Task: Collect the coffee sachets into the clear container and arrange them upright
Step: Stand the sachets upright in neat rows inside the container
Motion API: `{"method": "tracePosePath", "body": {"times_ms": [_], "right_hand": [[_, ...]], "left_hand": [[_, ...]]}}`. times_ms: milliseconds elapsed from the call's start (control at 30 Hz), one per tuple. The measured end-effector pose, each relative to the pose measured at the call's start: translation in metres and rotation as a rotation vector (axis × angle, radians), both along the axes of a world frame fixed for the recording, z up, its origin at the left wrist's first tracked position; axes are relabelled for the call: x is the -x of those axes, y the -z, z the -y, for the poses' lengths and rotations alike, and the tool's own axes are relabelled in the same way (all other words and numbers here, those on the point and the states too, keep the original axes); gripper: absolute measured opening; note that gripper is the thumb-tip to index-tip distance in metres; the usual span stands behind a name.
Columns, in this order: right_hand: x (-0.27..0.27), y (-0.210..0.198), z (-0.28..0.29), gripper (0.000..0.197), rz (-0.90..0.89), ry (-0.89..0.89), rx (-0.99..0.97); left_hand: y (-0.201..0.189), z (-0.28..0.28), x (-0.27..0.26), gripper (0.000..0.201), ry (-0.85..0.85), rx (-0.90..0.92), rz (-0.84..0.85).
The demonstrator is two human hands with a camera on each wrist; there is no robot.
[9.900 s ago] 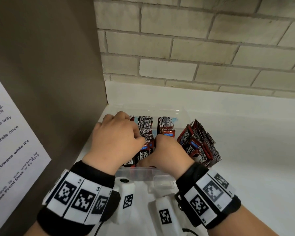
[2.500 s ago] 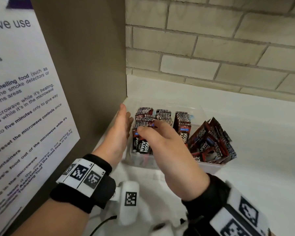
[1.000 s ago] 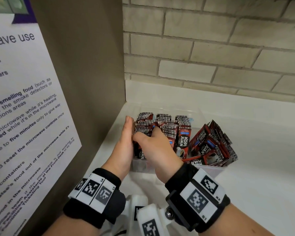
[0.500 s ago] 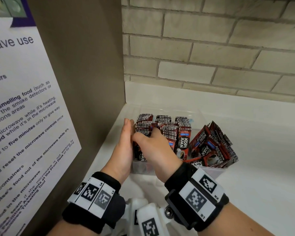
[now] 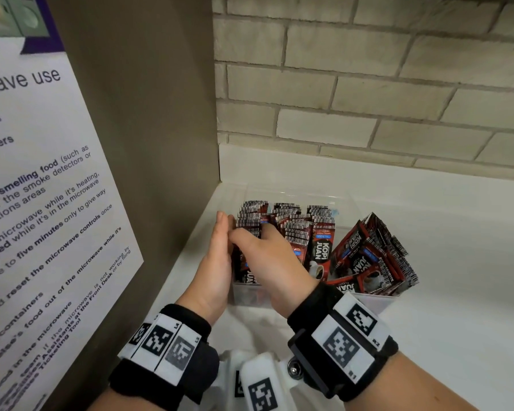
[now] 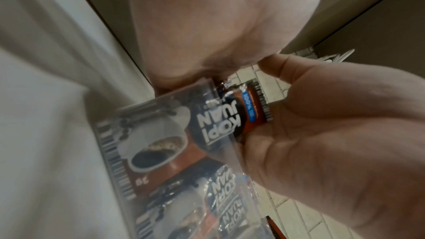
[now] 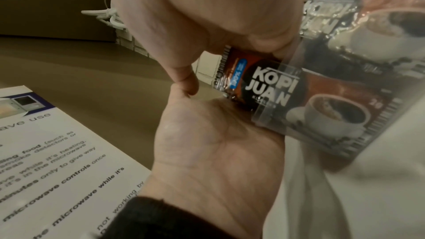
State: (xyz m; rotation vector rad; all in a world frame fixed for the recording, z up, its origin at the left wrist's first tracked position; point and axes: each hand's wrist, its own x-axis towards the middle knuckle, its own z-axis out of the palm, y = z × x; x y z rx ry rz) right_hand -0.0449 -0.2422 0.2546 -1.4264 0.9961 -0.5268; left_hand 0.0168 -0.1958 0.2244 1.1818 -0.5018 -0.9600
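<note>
A clear container stands on the white counter in the corner. Rows of red-and-black coffee sachets stand upright in it, and a bunch of sachets leans out over its right side. My left hand lies flat with straight fingers against the container's left wall. My right hand reaches over the left row, thumb and fingers pinching the tops of those sachets. In the wrist views, a front sachet shows behind the clear wall, the right hand's fingers curled at its top.
A brown side panel with a printed microwave notice rises close on the left, right beside my left hand. A brick wall closes the back. White counter stretches to the right of the container.
Since 2.5 s ago my right hand has come down onto the left row and my left hand has closed against the container's side. In the last second both hands have barely moved.
</note>
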Motion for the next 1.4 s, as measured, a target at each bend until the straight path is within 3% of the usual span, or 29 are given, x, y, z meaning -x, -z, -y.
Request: {"method": "tracePosePath", "body": {"times_ms": [233,500,667,733,800,867,1067,1233,1400], "right_hand": [[-0.002,-0.002,0.008,0.046,-0.029,0.007,-0.053],[-0.002,0.004,0.012,0.047,0.019,-0.011,-0.104],[-0.013,0.009,0.011,0.089,0.086,0.022,-0.186],[-0.014,0.009,0.011,0.083,0.122,0.014,-0.259],[-0.013,0.009,0.01,0.072,0.154,-0.003,-0.317],[-0.014,0.011,0.011,0.074,0.186,-0.001,-0.381],[-0.026,0.026,0.026,0.118,0.187,-0.003,-0.433],[-0.031,0.027,0.022,0.114,0.195,-0.006,-0.412],[-0.036,0.033,0.026,0.127,0.237,-0.004,-0.39]], "left_hand": [[0.005,0.004,-0.004,0.102,0.002,0.018,0.036],[0.004,0.005,-0.004,0.074,0.048,0.033,0.09],[-0.003,0.006,0.003,0.05,0.081,0.014,0.09],[-0.006,0.006,0.005,0.047,0.075,0.015,0.098],[-0.002,0.008,0.002,0.052,0.051,0.031,0.061],[0.0,0.01,-0.001,0.063,0.029,0.024,0.013],[-0.005,0.01,0.0,0.067,0.018,0.008,-0.017],[-0.003,0.009,-0.004,0.069,0.036,0.043,-0.059],[-0.003,0.008,-0.007,0.073,0.025,0.057,-0.068]]}}
